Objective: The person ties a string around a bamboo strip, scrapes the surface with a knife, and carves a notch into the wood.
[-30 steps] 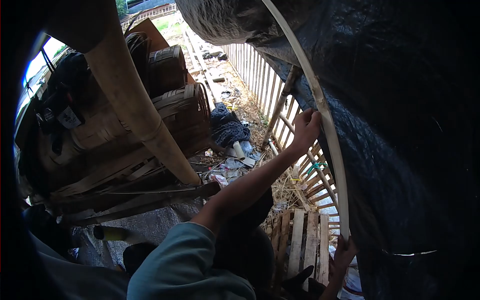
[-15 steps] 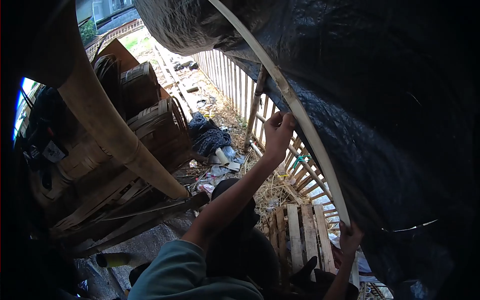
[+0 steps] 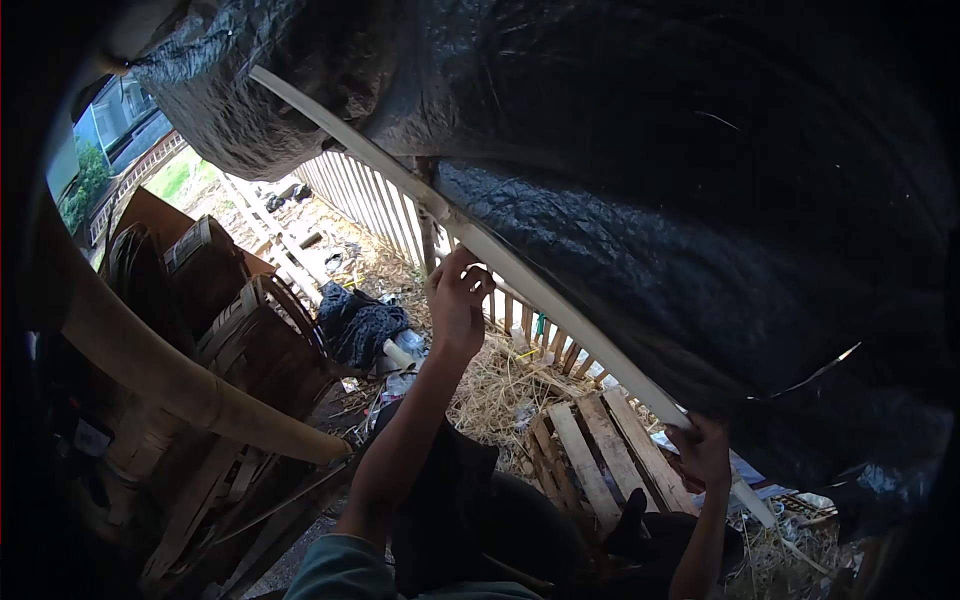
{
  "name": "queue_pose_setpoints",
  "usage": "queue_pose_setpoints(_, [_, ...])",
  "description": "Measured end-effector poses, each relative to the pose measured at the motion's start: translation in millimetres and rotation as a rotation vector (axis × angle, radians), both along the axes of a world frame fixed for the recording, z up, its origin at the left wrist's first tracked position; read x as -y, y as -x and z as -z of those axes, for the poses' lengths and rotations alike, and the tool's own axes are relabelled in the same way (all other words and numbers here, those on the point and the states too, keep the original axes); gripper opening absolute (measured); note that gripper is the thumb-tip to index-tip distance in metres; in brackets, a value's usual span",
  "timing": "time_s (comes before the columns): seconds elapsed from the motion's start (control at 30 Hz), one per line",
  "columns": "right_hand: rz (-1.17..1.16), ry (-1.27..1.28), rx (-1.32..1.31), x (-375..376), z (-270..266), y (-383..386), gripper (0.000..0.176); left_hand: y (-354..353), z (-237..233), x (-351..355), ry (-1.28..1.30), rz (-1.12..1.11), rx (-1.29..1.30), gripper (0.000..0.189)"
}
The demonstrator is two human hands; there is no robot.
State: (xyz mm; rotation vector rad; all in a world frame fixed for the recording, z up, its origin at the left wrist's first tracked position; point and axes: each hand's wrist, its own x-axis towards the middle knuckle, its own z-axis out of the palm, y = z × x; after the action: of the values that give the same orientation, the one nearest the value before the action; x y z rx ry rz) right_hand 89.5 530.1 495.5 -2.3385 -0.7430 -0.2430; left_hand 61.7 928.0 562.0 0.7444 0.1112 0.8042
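Observation:
A long, pale bamboo strip (image 3: pixel 560 307) runs slantwise from the upper left to the lower right, with a darker node partway along. My left hand (image 3: pixel 460 305) is raised under its middle, fingers loosely bent with gaps between them; the fingertips meet or nearly meet the lower edge. Near the lower end, my right hand (image 3: pixel 706 452) is closed around the strip, whose tip shows below the hand. Part of the right fingers is hidden in shadow. Black plastic sheeting (image 3: pixel 640 200) hangs just behind the strip.
A thick bamboo pole (image 3: pixel 200 390) crosses the left side, beside woven bamboo baskets (image 3: pixel 265 340). Wooden slats (image 3: pixel 600 450) lie low in front of me, near straw (image 3: pixel 500 385). A slatted fence (image 3: pixel 365 205) and a dark cloth (image 3: pixel 360 325) are farther off.
The view has turned, so the strip lies flatter and farther left. My left hand's fingers have loosened from a pinch near the strip. The right hand stays on its lower part.

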Motion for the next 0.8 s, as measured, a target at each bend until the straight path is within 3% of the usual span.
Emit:
queue_pose_setpoints(0.07, [0.024,0.028,-0.129,5,-13,2,0.035,7,-16,13,0.002,0.000,-0.061,0.015])
queue_pose_setpoints(0.2, [0.068,0.155,0.101,1,-37,6,0.047,5,-18,28,0.001,-0.029,-0.189,0.035])
queue_pose_setpoints(0.23, [0.086,0.166,0.288,2,-35,7,0.050,7,-20,31,-0.066,-0.002,-0.224,0.038])
queue_pose_setpoints(0.3, [0.088,0.144,0.279,7,-30,4,0.049,4,0,19,-0.299,0.033,-0.238,0.047])
queue_pose_setpoints(0.33, [0.103,0.163,0.236,9,-31,3,0.048,3,4,16,-0.321,0.042,-0.221,0.041])
queue_pose_setpoints(0.47, [0.131,0.155,0.206,13,-29,3,0.044,5,23,-16,0.015,0.385,0.108,0.032])
queue_pose_setpoints(0.5, [0.128,0.134,0.241,13,-27,4,0.044,4,2,12,0.066,0.208,0.022,0.043])
queue_pose_setpoints(0.57, [0.101,0.136,0.129,12,-25,8,0.044,5,-37,71,0.151,0.006,-0.076,0.043])
queue_pose_setpoints(0.63, [0.076,0.092,0.078,6,-15,11,0.046,3,-18,49,0.014,0.409,0.039,0.049])
queue_pose_setpoints(0.7, [-0.019,0.152,-0.024,-5,-5,16,0.044,0,-21,71,0.211,0.177,-0.114,0.033])
queue_pose_setpoints(0.77, [-0.079,0.117,0.023,-13,10,20,0.045,-6,14,22,0.142,0.332,-0.093,0.033])
queue_pose_setpoints(0.8, [-0.140,0.126,-0.103,-17,19,20,0.046,-9,14,18,0.187,0.317,-0.134,0.037])
